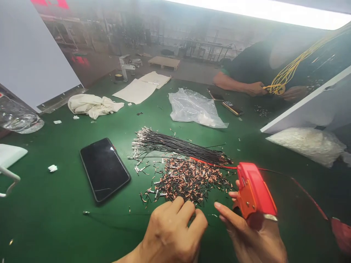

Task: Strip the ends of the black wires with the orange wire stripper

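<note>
My left hand [178, 226] is closed in a pinch at the bottom middle. A thin dark wire [115, 214], blurred, runs out from it to the left and ends in a small metal terminal [86, 212]. The fingertips and the wire's other end are hidden. My right hand [255, 233] is wrapped round a red and orange hand tool that looks like a wire stripper [256, 191], thumb stretched toward my left hand. Beyond both hands lies a heap of short black offcuts with copper ends [189, 179]. Behind it is a bundle of black wires [175, 144] with metal terminals at the left.
A phone [105, 170] lies left of the heap. Farther back are a plastic bag [194, 106], a crumpled cloth [90, 105] and paper sheets [139, 88]. Across the table a co-worker's hands [256, 88] hold yellow wires [287, 73]. A white panel [309, 98] stands right.
</note>
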Motion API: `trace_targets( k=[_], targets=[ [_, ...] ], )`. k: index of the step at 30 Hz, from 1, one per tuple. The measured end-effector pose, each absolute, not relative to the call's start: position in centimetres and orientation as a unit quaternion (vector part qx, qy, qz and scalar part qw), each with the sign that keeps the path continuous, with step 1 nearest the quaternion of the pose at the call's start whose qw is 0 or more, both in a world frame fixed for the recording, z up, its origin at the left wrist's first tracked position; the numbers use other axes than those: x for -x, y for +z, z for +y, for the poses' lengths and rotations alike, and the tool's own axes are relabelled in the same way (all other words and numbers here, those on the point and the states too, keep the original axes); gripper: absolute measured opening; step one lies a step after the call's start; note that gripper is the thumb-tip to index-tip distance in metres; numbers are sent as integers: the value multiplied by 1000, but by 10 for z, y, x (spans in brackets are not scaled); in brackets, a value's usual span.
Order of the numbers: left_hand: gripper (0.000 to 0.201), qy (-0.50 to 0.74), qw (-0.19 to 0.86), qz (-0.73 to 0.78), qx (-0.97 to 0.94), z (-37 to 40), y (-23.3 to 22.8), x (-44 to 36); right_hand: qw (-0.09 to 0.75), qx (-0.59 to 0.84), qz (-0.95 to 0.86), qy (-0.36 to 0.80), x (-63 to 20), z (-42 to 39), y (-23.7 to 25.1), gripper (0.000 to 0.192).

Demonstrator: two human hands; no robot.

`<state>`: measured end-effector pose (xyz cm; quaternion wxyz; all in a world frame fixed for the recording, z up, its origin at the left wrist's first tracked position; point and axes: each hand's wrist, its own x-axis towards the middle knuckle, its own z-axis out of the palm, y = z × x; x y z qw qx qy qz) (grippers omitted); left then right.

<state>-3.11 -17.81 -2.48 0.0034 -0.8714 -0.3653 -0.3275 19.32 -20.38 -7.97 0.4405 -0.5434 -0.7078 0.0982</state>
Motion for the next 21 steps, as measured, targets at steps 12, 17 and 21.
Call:
trace_targets(
  k=[12, 17, 21],
  targets=[
    [23, -466, -8, -396, 791, -162, -6, 45, 525, 420, -404, 620, -178, -208, -10, 83],
    [21, -438, 8, -407, 802, -155, -1, 53, 462, 309, -222, 801, -168, -202, -6, 47],
    [24, -414, 37, -403, 815, -156, -7, 53, 467, 280, -180, 819, -158, -203, -8, 41]
  ],
)
